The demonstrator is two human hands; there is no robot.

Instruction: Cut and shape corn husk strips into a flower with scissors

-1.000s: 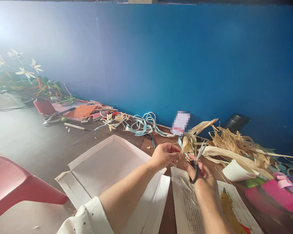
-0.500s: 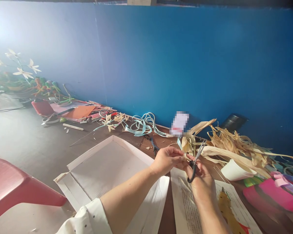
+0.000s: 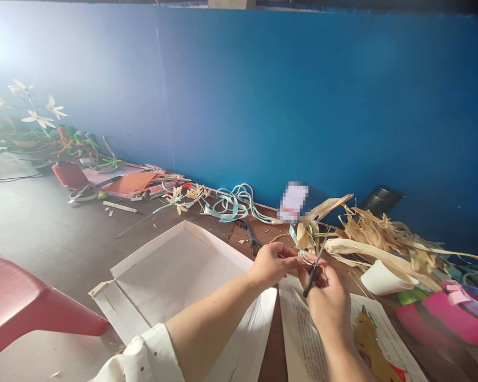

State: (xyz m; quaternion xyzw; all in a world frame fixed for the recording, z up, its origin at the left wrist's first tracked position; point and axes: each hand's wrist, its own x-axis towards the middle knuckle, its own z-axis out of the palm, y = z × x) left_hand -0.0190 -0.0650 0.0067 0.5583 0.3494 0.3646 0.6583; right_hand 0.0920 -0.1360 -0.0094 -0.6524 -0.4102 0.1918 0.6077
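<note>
My left hand (image 3: 271,262) is closed, thumb and fingers pinching a small pale piece of dried husk (image 3: 301,257), mostly covered by the fingertips. My right hand (image 3: 327,289) meets it there, its fingertips touching the same spot. Black-handled scissors (image 3: 316,269) are held in the right hand, blades pointing up and away. Just beyond the hands lies a bundle of dried corn husk (image 3: 307,236). Beneath the right forearm is a printed sheet of paper (image 3: 292,323), with a yellow glue gun (image 3: 368,339) on it.
A shallow white box lid (image 3: 175,270) lies left of the hands. Dark scissors (image 3: 250,236) sit behind it. Husks (image 3: 394,239), a white cup (image 3: 386,278) and a pink pouch (image 3: 442,318) stand right. A blue wall (image 3: 263,106) rises behind; a red stool (image 3: 32,302) is at left.
The scissors in my right hand have turned, so the blades look narrower and the handle loop is less visible. My right hand has rotated slightly; my left hand keeps its pinch.
</note>
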